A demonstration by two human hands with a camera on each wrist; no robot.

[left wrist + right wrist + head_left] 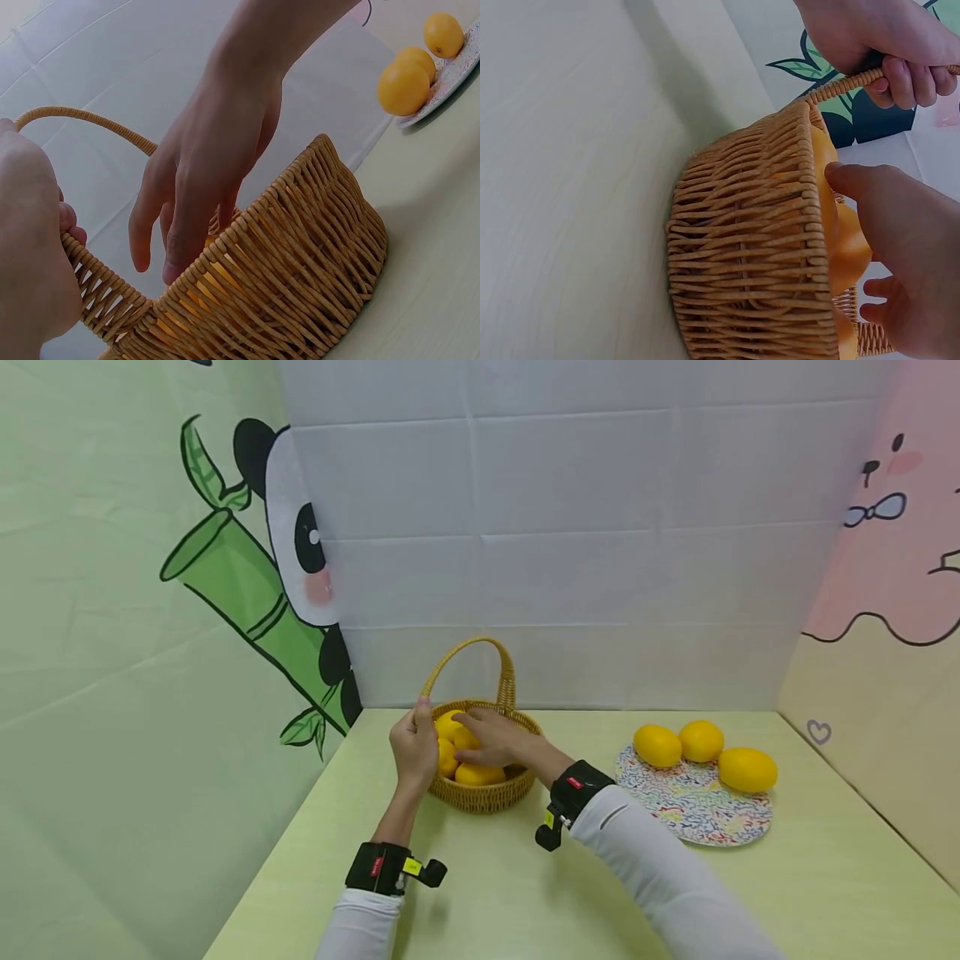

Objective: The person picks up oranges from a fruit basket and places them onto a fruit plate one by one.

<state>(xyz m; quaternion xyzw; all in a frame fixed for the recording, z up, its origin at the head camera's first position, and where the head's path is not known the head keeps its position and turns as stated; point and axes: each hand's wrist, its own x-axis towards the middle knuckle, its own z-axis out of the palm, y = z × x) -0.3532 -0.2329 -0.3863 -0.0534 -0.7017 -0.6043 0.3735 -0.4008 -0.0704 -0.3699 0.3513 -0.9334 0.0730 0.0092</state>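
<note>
A woven wicker basket stands on the table with several yellow lemons inside. My left hand grips the left side of its arched handle, low down near the rim. Over the basket's opening reaches my right hand, its fingers spread and pointing down among the fruit. In the right wrist view the thumb of the right hand touches one lemon near the rim, and its other fingers lie apart from the thumb. The fingertips are partly hidden behind the rim in the left wrist view.
On the right of the table, a round plate with a multicoloured pattern bears three lemons toward its back edge. A grey-white cloth wall rises behind the table, with printed cloth at both sides.
</note>
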